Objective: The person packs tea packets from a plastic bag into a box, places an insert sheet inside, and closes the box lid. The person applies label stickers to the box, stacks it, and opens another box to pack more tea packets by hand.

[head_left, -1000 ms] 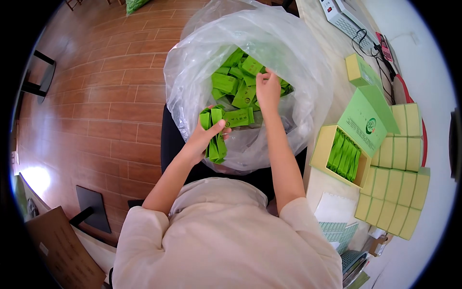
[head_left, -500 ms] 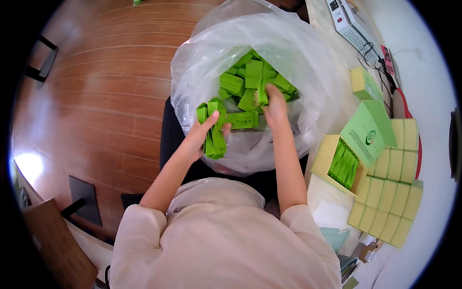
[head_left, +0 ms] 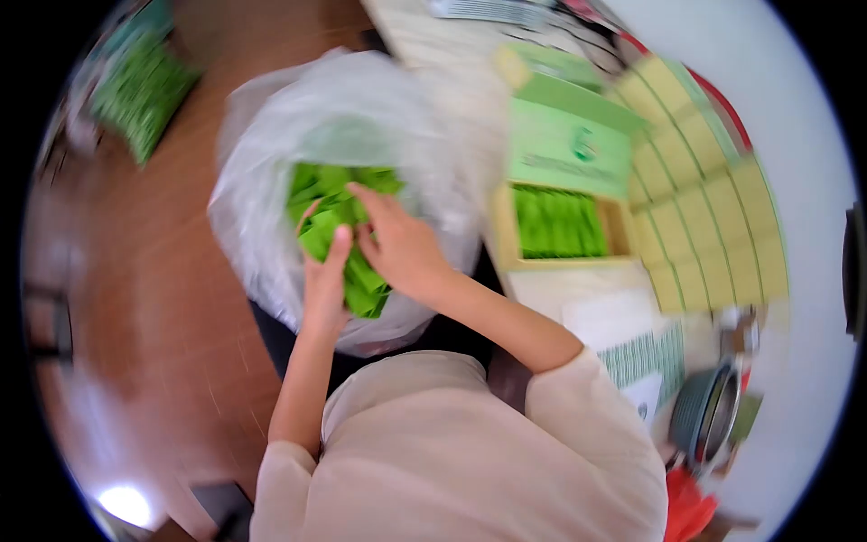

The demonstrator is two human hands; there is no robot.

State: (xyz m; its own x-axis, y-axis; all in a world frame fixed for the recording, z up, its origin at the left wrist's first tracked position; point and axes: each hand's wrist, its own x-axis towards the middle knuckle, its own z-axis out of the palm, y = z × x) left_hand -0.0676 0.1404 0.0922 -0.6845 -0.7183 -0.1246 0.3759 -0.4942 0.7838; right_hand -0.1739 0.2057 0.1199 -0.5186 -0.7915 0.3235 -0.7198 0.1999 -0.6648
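My left hand (head_left: 327, 282) is closed around a bundle of flat green packets (head_left: 364, 287) over the near side of a clear plastic bag (head_left: 248, 194). My right hand (head_left: 405, 248) is at the bundle's upper right, thumb and fingers on the packets; its grip is partly hidden and blurred. More loose green packets (head_left: 307, 181) lie inside the bag, behind the hands. To the right stands a pale yellow box (head_left: 564, 264) with its green lid (head_left: 569, 149) raised. A row of green packets (head_left: 555, 221) fills most of it, with a gap at its right end.
Stacked yellow boxes (head_left: 713, 244) line the wall side of the table (head_left: 533, 298). Printed sheets (head_left: 632, 361) and a round grey container (head_left: 704, 411) are nearer me. A red bag (head_left: 688, 506) shows at lower right, and a green-filled bag (head_left: 144, 95) at upper left.
The view has turned toward the table, so the open box appears more central. My right hand has come from inside the bag to the bundle in my left hand.
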